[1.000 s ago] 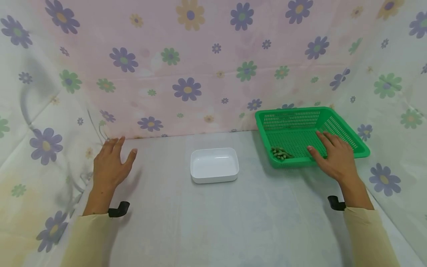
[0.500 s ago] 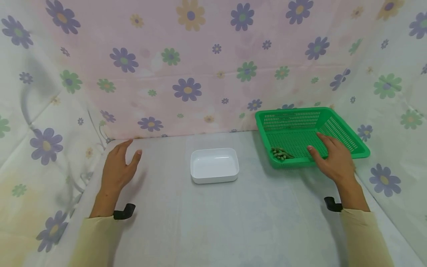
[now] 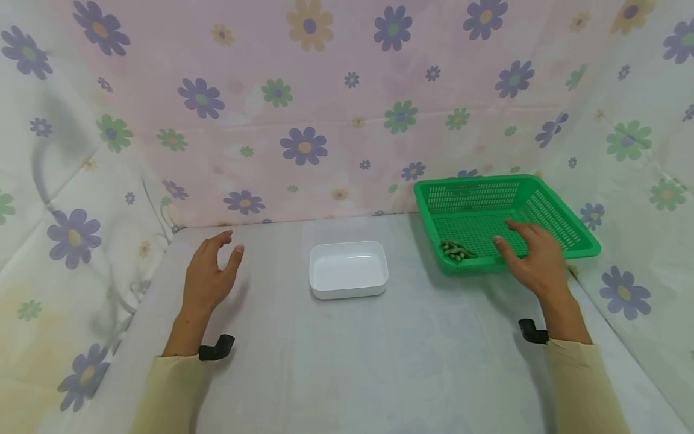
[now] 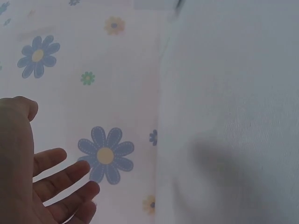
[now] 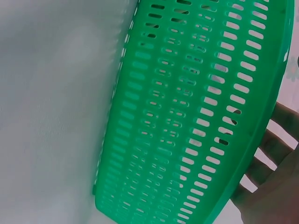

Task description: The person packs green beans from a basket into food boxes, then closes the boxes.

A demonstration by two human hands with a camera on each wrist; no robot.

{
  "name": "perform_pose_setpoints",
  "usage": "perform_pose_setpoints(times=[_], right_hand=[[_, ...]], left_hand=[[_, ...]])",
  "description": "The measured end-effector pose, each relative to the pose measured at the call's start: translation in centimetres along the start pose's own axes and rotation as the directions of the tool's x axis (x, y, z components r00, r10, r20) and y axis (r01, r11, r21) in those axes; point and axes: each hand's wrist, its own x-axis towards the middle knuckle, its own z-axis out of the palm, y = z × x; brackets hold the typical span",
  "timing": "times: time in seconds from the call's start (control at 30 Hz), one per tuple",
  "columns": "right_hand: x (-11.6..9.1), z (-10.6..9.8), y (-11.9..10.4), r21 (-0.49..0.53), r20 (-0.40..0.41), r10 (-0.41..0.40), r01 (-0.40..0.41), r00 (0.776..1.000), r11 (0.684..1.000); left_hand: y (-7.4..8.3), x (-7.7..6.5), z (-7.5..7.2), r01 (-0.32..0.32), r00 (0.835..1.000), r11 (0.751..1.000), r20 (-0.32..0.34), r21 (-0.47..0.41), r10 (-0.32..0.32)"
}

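My left hand [image 3: 208, 280] hovers over the left part of the table, fingers relaxed and holding nothing; its spread fingers show in the left wrist view. On the other side, my right hand [image 3: 537, 262] is above the near edge of a green plastic basket [image 3: 504, 263], thumb and fingers apart and nothing between them. Several green bean pods [image 3: 458, 249] lie in the basket's near left corner. Between the hands, left of the basket, stands a shallow white rectangular dish [image 3: 349, 291] with nothing in it. In the right wrist view the slotted basket side [image 5: 159, 102] hides part of the fingers.
A pale cloth covers the table [image 3: 347, 367]. Flower-printed curtains [image 3: 244, 120] enclose it at the back and on both sides. A dark wrist mount [image 3: 217, 348] juts from the left wrist, and another mount [image 3: 533, 331] from the right.
My left hand has moved right, toward the dish, and slightly nearer. My right hand has shifted a little to the left over the basket's edge. Basket, pods and dish have stayed put.
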Motion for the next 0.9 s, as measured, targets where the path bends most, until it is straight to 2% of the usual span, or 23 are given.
perform_pose_setpoints(times=[0.33, 0.53, 0.73, 0.9], right_hand=[[0.2, 0.8, -0.9, 0.05, -0.013, -0.004, 0.005, 1.0, 0.999], [0.3, 1.3, -1.4, 0.108, -0.037, -0.007, 0.011, 0.999, 0.994], [0.2, 1.7, -1.7, 0.138, -0.054, -0.048, 0.055, 0.997, 0.989], [0.2, 1.9, -1.5, 0.142, -0.071, -0.089, 0.099, 0.993, 0.985]], left_hand=[[0.9, -0.6, 2.1, 0.003, 0.999, 0.998, 0.044, -0.061, -0.001], [1.9, -0.2, 3.1, -0.017, 0.996, 0.995, 0.085, -0.102, 0.026], [3.3, 0.2, 4.4, -0.043, 0.991, 0.988, 0.118, -0.15, 0.061], [4.2, 0.3, 6.0, -0.026, 0.985, 0.984, 0.161, -0.175, 0.055]])
